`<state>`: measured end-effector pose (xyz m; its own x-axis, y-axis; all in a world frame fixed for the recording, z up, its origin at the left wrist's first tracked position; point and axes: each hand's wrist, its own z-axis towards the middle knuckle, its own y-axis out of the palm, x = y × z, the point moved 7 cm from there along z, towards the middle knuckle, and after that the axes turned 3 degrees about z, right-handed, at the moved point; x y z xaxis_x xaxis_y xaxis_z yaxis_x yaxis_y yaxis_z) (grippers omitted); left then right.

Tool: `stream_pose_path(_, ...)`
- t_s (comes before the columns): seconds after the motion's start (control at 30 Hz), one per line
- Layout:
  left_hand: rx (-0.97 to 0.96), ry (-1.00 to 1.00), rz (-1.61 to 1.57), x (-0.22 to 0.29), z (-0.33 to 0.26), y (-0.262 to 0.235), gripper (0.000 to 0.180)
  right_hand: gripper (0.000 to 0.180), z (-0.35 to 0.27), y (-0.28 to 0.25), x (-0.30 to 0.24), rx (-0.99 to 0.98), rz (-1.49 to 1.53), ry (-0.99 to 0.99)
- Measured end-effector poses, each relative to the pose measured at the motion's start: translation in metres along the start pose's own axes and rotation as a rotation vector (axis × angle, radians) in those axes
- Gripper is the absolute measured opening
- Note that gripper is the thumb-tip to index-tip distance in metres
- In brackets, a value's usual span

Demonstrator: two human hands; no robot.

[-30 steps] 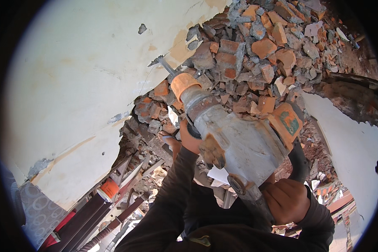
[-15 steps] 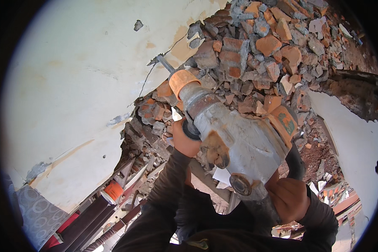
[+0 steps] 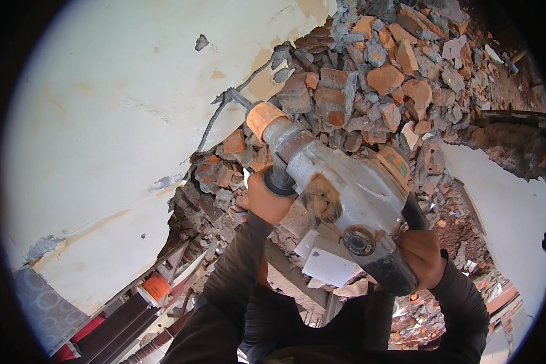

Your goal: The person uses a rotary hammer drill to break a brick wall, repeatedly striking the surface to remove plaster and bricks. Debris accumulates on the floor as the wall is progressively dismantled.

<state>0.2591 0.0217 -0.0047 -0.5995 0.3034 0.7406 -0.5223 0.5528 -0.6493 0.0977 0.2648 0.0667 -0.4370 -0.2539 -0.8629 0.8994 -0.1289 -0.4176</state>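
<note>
Left hand [image 3: 269, 200] and right hand [image 3: 423, 258]: fingers wrapped round grips of grey metal, orange-collared demolition hammer [image 3: 361, 185]. Steel chisel bit [image 3: 241, 99] at cracked cream plaster wall [image 3: 121, 121]. Best: brace, steady push, don't pry.

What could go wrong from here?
The crack in the white wall could let its edge piece break off abruptly.
The chisel bit, its tip at that crack, might jam and jerk the demolition hammer in the left hand and right hand.
Both hands are bare; sharp-edged brick rubble could cut them.
</note>
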Motion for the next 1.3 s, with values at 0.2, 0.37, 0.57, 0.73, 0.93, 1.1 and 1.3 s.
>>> stream_pose_path(0.2,0.008,0.003,0.066,-0.005,0.003,-0.004,0.023,0.054,-0.007,0.007,0.017,0.048,0.035,-0.039)
stream_pose_path(0.37,-0.018,0.016,0.112,-0.016,0.014,-0.012,0.027,0.049,-0.006,0.026,0.032,0.072,0.123,0.021)
stream_pose_path(0.57,-0.137,-0.273,0.440,-0.036,0.043,-0.031,0.044,0.037,0.001,0.031,0.086,0.443,0.080,0.275)
stream_pose_path(0.73,-0.423,-0.244,0.568,-0.055,0.023,0.020,0.042,0.047,-0.070,0.065,0.108,0.585,0.264,0.594)
stream_pose_path(0.93,-0.619,-0.377,0.541,-0.119,-0.054,0.091,0.044,0.063,-0.168,0.113,0.110,0.587,0.300,0.980)
stream_pose_path(1.1,-0.883,-0.410,0.827,-0.157,-0.131,0.117,0.054,0.042,-0.208,0.173,0.092,0.488,0.708,1.057)
stream_pose_path(1.3,-1.135,-0.433,1.138,-0.191,-0.201,0.144,0.048,0.033,-0.295,0.246,0.091,0.578,0.980,1.286)
